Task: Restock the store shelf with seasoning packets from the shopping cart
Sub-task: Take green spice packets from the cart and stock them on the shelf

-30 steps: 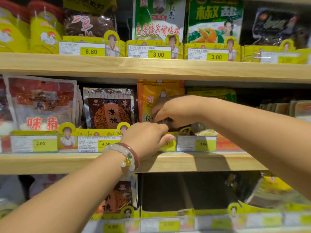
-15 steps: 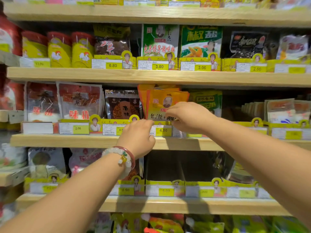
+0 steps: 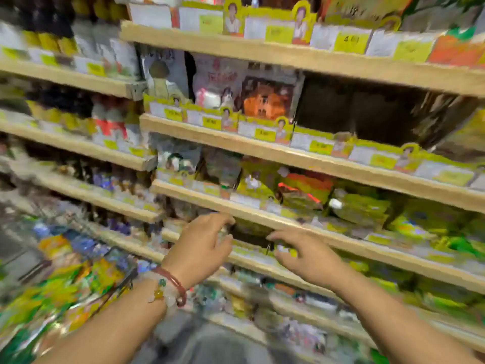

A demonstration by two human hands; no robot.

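Hands hang in front of the shelves with nothing in them: the left hand (image 3: 202,245), with bead bracelets (image 3: 170,287) on its wrist, has loose fingers, and the right hand (image 3: 301,254) is spread flat. I think this is the gap between packets. Next, they must reach down to the shopping cart (image 3: 78,279) at the lower left, where bright seasoning packets (image 3: 60,248) lie. The wooden shelf (image 3: 262,153) has yellow price tags (image 3: 319,147), but the writing is too blurry to read.
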